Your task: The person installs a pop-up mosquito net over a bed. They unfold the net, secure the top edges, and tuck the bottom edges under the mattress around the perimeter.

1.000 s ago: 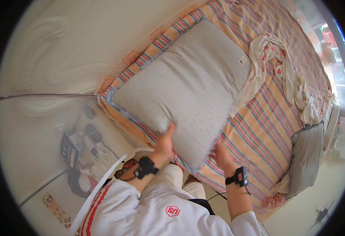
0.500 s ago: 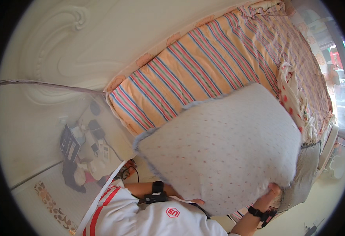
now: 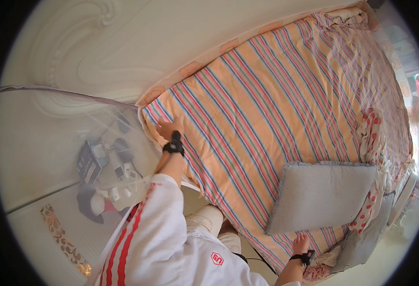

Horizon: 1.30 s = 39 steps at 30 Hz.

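A striped bedsheet in orange, pink, blue and green covers the bed. My left hand rests on its far left corner with the fingers spread and nothing in them. Lying flat on the sheet at the right is a grey pillow with a frilled edge. My right hand lies on the sheet just below the pillow's near edge. Its fingers are stretched out and hold nothing. Both wrists wear black straps.
A white cloth with red dots lies bunched beside the pillow, above a grey cloth at the bed's right edge. Sheer netting hangs at the left, with several small items behind it. A pale wall runs along the far side.
The pillow, held up by both hands before, now lies on the sheet at the right. My left hand has moved to the sheet's far left corner; my right hand has let go.
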### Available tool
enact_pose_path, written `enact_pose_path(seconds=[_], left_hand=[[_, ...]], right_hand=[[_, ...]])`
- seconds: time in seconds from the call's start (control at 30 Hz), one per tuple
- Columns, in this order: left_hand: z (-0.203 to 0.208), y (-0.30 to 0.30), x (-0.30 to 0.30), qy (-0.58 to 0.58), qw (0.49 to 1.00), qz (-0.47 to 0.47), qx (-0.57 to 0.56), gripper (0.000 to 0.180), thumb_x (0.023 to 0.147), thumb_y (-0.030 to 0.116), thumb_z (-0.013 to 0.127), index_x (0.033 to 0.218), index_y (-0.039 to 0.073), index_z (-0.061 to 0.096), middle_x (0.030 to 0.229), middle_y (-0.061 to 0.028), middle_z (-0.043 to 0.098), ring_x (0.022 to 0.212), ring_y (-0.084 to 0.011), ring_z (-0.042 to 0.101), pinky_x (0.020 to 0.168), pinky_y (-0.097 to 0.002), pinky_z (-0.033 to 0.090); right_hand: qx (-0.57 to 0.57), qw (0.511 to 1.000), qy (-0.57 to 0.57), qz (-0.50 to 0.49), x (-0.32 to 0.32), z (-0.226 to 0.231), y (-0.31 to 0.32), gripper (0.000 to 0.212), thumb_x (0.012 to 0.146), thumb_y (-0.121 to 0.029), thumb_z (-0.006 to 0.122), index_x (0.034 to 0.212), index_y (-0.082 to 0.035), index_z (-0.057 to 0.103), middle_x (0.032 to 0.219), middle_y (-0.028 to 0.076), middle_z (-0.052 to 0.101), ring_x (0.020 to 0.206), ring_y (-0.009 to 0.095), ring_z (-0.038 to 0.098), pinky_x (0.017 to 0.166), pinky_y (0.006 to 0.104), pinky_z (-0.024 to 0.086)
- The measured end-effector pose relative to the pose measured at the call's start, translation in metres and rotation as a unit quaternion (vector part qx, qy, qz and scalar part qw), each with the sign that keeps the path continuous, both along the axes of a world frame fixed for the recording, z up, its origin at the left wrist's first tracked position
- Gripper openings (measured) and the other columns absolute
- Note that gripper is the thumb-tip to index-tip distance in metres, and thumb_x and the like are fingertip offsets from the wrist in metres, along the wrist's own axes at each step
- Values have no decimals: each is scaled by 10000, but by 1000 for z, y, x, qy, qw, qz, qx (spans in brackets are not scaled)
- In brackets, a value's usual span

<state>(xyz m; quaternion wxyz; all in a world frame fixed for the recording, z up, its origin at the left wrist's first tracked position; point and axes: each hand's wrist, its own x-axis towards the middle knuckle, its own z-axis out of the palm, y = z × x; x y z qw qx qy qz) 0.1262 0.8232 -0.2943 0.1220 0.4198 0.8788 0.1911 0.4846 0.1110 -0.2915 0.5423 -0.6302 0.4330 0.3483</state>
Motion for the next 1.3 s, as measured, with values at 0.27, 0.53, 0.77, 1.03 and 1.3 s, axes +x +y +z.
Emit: enact_pose_path(seconds=[0.27,0.53,0.77,1.03,1.3], left_hand=[[20,42,-36,308,925,-206,-80,961,652,418,802,1422,71,344,1497,-215,226,1350,-364,323,1079,-446,339],[46,62,-58,260,876,-367,-173,509,740,360,681,1056,-38,648,1118,-271,624,1051,-419,592,940,-464,450],[93,-35,22,24,874,-442,-201,406,816,251,620,1101,2,473,966,-277,643,925,-455,622,796,-518,496],[114,-155,118,-91,515,-759,-387,578,631,141,734,1137,-16,505,857,-259,650,852,-410,640,707,-445,512],[92,-129,150,-116,318,-814,-471,442,608,96,690,1032,20,590,819,-175,664,721,-340,645,624,-428,504]], right_hand=[[125,871,-39,474,-110,6,229,319,894,-126,591,1202,-56,549,1025,101,659,877,198,636,787,301,486],[80,704,-75,702,-178,-8,256,341,860,-173,638,1169,-37,587,965,127,681,857,264,663,741,356,521],[103,699,-81,703,-194,-5,278,419,857,-223,669,1201,-16,547,973,163,668,904,259,657,770,341,511],[281,824,-209,445,-97,64,495,349,861,-291,687,1083,-56,557,729,-5,525,548,107,449,476,263,369],[222,896,0,385,-20,44,559,399,741,-68,653,1116,43,575,952,122,643,818,242,636,731,362,526]])
